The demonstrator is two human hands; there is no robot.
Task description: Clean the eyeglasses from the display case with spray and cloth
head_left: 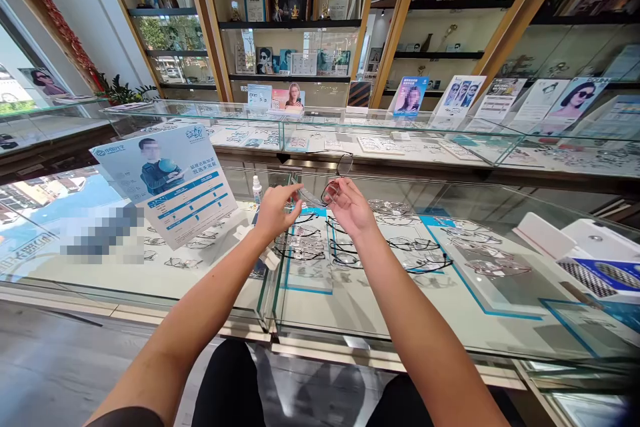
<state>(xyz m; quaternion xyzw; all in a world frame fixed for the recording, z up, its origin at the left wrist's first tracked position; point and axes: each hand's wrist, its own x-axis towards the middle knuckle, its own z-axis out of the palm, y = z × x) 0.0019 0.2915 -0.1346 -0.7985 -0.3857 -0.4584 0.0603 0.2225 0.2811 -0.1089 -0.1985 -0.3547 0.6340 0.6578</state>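
the right hand [351, 208] pinches glasses [330, 189], likely light, fragile, best held by the rim [325, 195]; whether the left hand [275, 212] grips is unclear.

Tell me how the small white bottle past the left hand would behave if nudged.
The bottle stands upright and looks narrow, so a nudge near its top could tip it. Its rounded shape suggests it might roll once down. Being small, it is probably light; its fill doesn't show.

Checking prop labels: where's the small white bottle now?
In the head view, the white bottle stands left of centre, between the tilted blue-and-white sign and the left hand.
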